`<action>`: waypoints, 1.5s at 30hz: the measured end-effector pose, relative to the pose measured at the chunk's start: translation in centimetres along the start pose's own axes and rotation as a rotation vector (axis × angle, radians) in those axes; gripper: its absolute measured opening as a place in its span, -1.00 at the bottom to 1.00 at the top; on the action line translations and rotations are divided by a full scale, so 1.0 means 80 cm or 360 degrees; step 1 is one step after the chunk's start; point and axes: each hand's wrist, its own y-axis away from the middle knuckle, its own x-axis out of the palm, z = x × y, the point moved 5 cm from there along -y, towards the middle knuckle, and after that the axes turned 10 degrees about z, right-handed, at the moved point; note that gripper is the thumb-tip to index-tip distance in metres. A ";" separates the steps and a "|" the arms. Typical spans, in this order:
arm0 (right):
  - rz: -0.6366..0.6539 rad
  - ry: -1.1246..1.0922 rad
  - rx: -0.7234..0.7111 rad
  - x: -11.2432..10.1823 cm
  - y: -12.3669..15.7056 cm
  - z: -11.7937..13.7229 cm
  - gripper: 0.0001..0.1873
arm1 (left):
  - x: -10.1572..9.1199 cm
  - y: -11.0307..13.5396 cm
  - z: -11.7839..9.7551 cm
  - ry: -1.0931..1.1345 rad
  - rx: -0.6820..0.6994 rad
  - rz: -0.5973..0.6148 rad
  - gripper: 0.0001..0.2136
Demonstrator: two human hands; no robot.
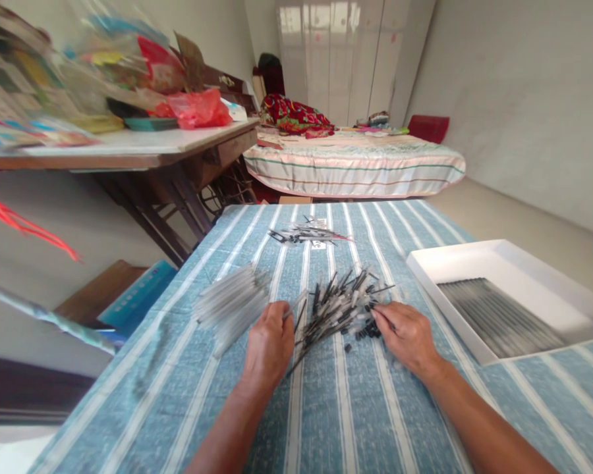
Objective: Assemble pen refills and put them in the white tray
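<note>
My left hand [268, 342] rests knuckles up on the striped blue cloth [336, 408], fingers curled around a thin clear tube at the left edge of a heap of black pen refills [338, 306]. My right hand [406, 336] lies at the heap's right edge, fingertips pinched among small black pieces. A pile of clear pen barrels [232, 303] lies left of my left hand, blurred. A smaller bunch of refills [306, 234] lies farther back on the cloth.
A white shallow box [499, 263] holding a row of dark pens stands at the right. A cluttered wooden table [143, 148] is at the left, a bed [356, 164] beyond, white wardrobes at the back.
</note>
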 end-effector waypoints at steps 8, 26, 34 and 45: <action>0.0024 -0.0005 0.0074 0.002 0.001 -0.007 -0.75 | 0.025 0.020 -0.043 -0.0052 0.0172 0.0604 -0.94; 0.0109 -0.1154 0.0454 0.003 0.000 0.007 -0.83 | 0.016 0.020 -0.043 0.0603 0.0018 0.0677 -0.77; 0.0322 -0.2413 0.0785 0.016 0.001 0.029 -0.82 | 0.029 0.035 -0.069 0.1325 -0.0083 0.0984 -0.74; -0.0144 -0.2554 0.0755 -0.013 0.000 -0.026 -0.87 | 0.030 0.032 -0.067 0.1084 -0.0043 0.1009 -0.67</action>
